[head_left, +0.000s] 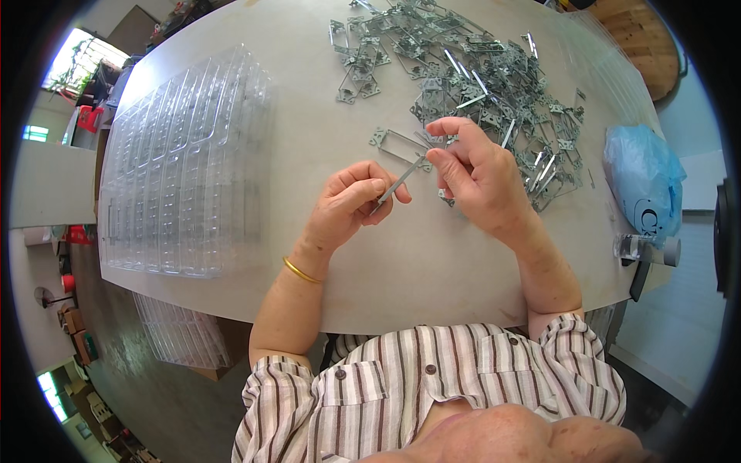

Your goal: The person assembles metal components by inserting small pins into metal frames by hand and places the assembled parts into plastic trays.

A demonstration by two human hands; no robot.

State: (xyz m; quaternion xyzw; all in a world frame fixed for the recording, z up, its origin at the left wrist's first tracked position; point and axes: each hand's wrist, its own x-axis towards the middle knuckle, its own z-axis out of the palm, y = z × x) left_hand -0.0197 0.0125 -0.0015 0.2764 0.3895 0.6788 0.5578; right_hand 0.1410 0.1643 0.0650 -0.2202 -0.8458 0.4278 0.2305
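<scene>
In your left hand [347,197]: metal strip [400,179], pinched near its lower end.
Your right hand [485,176]: half-curled, grip unclear.
Beyond it: heaped metal brackets [494,71].

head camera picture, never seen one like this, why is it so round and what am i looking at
There is no machine here: a person works with two bare hands. The camera sits on their head and looks down through a wide fisheye lens, so straight edges bend near the rim. On the pale table are clear plastic trays at left, a pile of grey metal brackets at the far side, and a blue bag at right. The left hand holds a thin metal piece; the right hand is at its far end, perhaps touching.
</scene>
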